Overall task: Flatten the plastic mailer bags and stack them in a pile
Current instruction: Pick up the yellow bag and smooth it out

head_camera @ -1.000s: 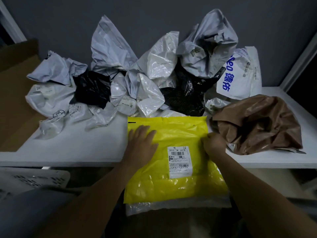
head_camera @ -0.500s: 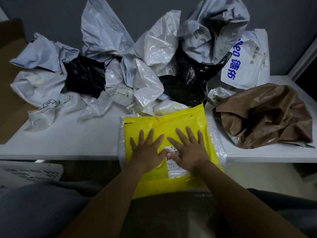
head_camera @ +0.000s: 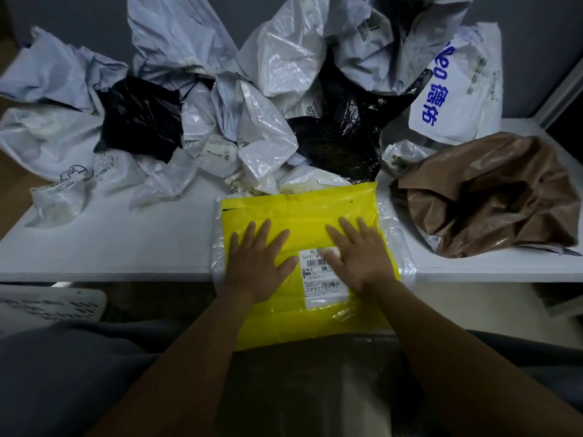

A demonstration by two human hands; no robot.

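A yellow mailer bag lies flat at the front edge of the white table, half hanging over it, on top of a clear plastic bag. My left hand presses flat on its left part, fingers spread. My right hand presses flat on its right part, partly over the white shipping label. Behind it lies a heap of crumpled bags: white and grey ones, two black ones, a white bag with blue print, and a brown one at the right.
A cardboard box stands left of the table. A white perforated basket sits below the table edge at the left. A grey wall rises behind the heap. A dark bag lies on my lap.
Both hands went from the bag's sides to its middle, then slid apart, palms flat on the yellow bag. The view moved closer to the table.
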